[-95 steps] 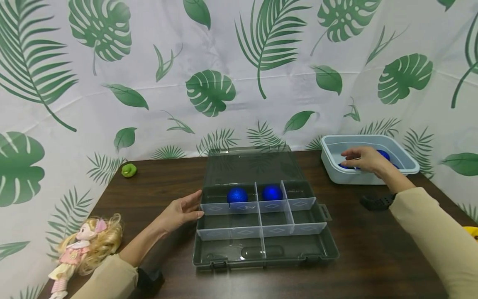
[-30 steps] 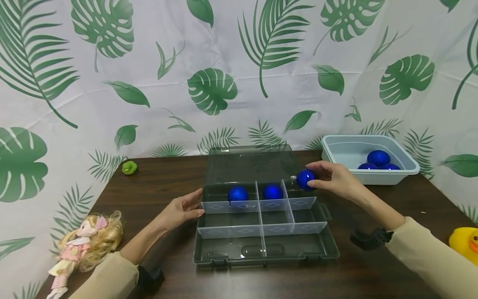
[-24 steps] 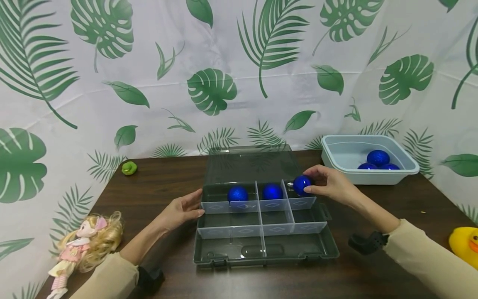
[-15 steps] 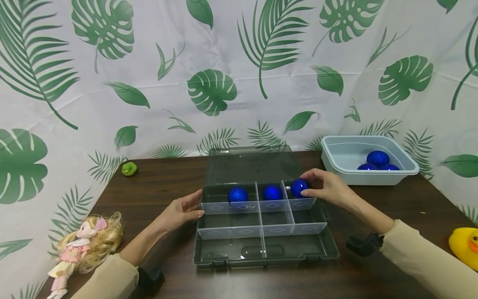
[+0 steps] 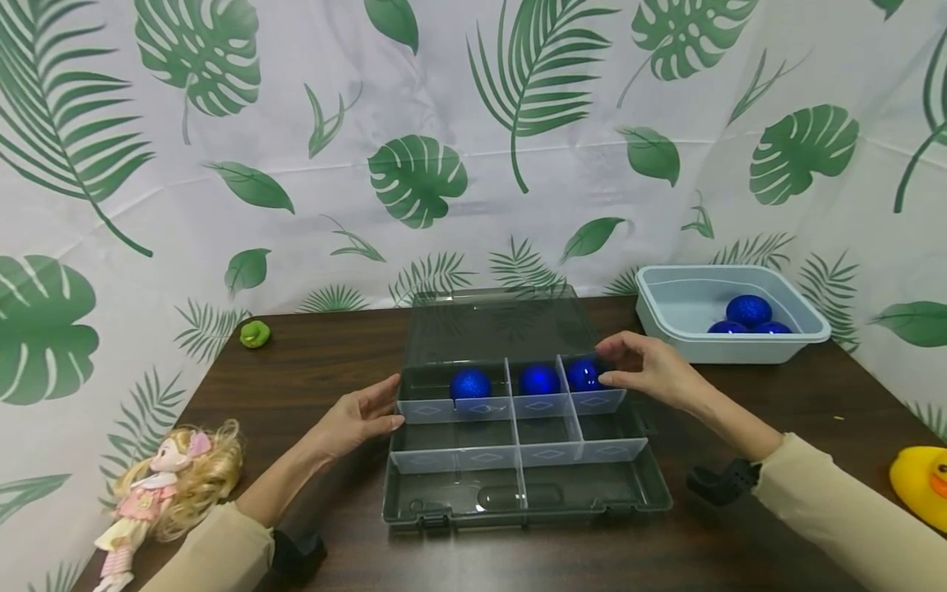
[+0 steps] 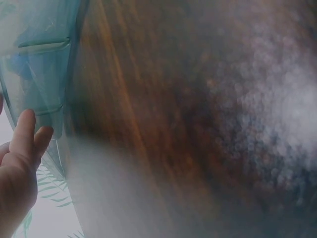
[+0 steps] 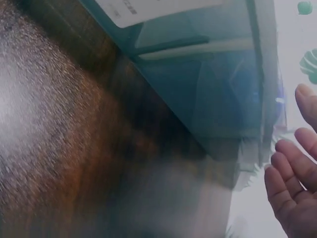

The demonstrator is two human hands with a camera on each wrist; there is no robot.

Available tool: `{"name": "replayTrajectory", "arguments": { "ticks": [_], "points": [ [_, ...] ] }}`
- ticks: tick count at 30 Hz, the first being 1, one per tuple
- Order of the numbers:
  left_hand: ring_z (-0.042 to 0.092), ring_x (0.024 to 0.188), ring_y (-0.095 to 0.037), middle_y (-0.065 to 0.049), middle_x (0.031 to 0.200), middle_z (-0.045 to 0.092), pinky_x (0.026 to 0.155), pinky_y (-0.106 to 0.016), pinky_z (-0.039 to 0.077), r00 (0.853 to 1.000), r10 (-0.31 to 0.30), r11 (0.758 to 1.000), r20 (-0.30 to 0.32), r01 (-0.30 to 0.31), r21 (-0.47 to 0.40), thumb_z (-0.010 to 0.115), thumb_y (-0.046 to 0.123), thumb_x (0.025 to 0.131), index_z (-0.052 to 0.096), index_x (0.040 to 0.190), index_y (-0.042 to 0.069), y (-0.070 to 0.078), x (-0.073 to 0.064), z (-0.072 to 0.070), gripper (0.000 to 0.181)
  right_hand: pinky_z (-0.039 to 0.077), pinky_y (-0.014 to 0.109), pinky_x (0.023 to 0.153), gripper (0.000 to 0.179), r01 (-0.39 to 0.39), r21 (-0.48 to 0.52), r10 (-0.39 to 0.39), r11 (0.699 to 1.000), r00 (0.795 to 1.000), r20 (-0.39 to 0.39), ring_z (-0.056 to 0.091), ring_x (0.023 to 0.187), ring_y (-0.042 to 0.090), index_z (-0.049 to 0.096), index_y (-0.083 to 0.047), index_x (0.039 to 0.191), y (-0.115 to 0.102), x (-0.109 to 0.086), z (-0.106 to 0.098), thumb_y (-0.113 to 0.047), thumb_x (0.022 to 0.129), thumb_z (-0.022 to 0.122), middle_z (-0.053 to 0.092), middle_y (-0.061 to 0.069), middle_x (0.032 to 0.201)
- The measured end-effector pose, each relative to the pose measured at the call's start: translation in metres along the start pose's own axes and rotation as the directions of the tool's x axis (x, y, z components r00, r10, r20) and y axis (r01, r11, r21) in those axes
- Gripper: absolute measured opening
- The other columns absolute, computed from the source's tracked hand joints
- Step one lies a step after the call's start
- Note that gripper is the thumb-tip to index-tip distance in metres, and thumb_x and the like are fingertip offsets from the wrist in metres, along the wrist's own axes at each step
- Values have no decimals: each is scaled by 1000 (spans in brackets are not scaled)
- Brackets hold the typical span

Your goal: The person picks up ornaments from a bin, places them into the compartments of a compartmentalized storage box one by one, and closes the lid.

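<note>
A clear dark-tinted divider box point(image 5: 453, 493) lies with its lid point(image 5: 496, 329) folded back. In its back row sit a glittery blue Christmas bauble point(image 5: 470, 385), a smoother blue bauble point(image 5: 540, 381) in the middle cell, and a shiny blue bauble point(image 5: 583, 375) in the right cell. My right hand point(image 5: 651, 370) hovers at the box's back right corner, thumb and fingers spread just beside the shiny bauble; the right wrist view shows these fingers point(image 7: 285, 183) parted with nothing between them. My left hand point(image 5: 362, 418) rests against the box's left side, fingers point(image 6: 22, 134) fairly straight.
A pale blue basin point(image 5: 666, 325) at the back right holds more blue baubles point(image 5: 749, 311). A yellow rubber duck point(image 5: 917, 485) stands at the right edge, a doll point(image 5: 151, 493) lies at the left, and a small green toy point(image 5: 255, 334) sits at the back left. Leaf-printed cloth hangs behind.
My right hand has carried the shiny bauble from the basin leftward, lowered it into the back right cell and let it go. My left hand has stayed at the box's side.
</note>
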State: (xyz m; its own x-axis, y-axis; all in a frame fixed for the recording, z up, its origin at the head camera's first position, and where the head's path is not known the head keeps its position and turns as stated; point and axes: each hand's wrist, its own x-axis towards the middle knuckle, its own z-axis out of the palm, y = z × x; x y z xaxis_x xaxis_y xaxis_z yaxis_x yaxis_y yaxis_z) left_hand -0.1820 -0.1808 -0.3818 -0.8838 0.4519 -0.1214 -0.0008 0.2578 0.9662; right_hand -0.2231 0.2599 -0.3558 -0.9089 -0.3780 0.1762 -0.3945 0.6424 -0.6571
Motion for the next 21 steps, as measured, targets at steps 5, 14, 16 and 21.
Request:
{"name": "replayTrajectory", "arguments": {
  "ticks": [5,14,16,21],
  "points": [
    [27,137,-40,-24,153,18,104,-46,36,1000,3,1000,4,-3,9,62,12,91,16,148,-4,2,-2,0,75,49,12,77,33,33,66,-25,997,993,-115,61,92,9,60,2,113,4,2,-17,-13,86,70,64,21,108],
    [27,136,-42,-26,153,17,104,-47,35,1000,20,1000,9,-20,10,61,11,91,16,147,-6,2,-1,0,74,44,7,65,38,-123,23,123,992,927,-354,52,80,-12,60,2,114,41,4,-80,-27,89,65,62,-22,91],
    [27,136,-42,-26,153,16,104,-46,35,1000,20,1000,12,-20,4,61,10,91,15,147,-6,2,-1,0,74,44,8,64,43,-166,45,171,985,918,-358,51,78,-12,58,4,116,55,1,-92,-29,90,64,55,-33,85],
    [27,136,-42,-26,153,16,104,-46,34,1000,25,1000,15,-25,4,62,11,91,15,147,-7,2,0,0,75,43,6,63,50,-258,51,260,965,911,-321,48,75,-16,52,10,121,82,-3,-113,-29,91,62,50,-35,82]
  ]
}}
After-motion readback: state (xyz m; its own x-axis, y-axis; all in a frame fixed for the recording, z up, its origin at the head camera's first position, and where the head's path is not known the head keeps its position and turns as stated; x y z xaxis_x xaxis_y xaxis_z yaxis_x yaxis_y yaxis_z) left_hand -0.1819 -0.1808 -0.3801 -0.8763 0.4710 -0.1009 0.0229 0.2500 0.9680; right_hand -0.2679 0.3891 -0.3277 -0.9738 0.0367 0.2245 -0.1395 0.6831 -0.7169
